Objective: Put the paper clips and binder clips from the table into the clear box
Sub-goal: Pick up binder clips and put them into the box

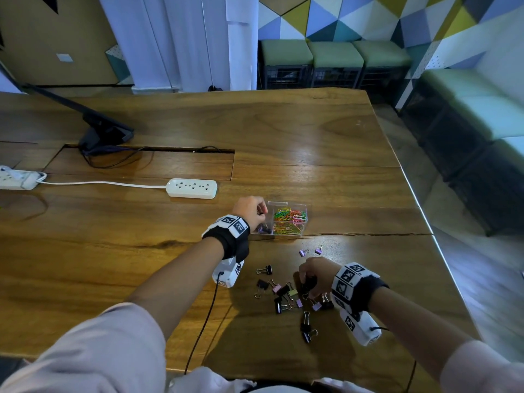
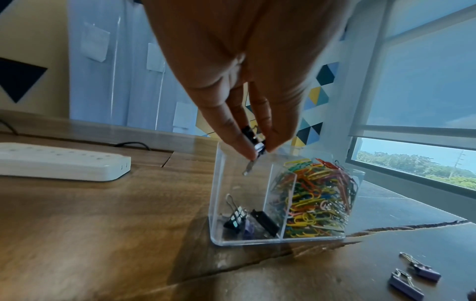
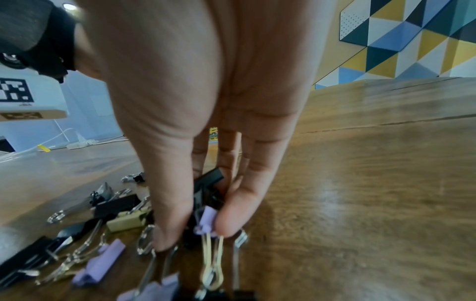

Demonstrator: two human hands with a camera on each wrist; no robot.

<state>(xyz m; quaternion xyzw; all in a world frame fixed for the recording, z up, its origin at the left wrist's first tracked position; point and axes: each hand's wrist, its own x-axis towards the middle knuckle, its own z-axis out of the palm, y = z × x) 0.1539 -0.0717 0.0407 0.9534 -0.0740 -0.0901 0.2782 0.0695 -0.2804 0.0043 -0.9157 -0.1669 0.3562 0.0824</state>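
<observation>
On the table (image 1: 312, 143) the clear box (image 2: 219, 203) sits at twelve o'clock from the loose binder clips (image 1: 283, 293), roughly fifteen. Paper clips (image 2: 316, 193) fill its right compartment; three binder clips lie in the left. The left hand (image 1: 249, 209) pinches a black clip (image 2: 253, 139) directly above that left compartment, long axis hanging down. The right hand (image 1: 316, 276) clutches several clips.

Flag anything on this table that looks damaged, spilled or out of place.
A dark jagged crack runs across the wooden table from below the clear box to the right edge. Binder clips lie scattered in a loose heap near the right hand, not yet boxed. Nothing else stands out.
</observation>
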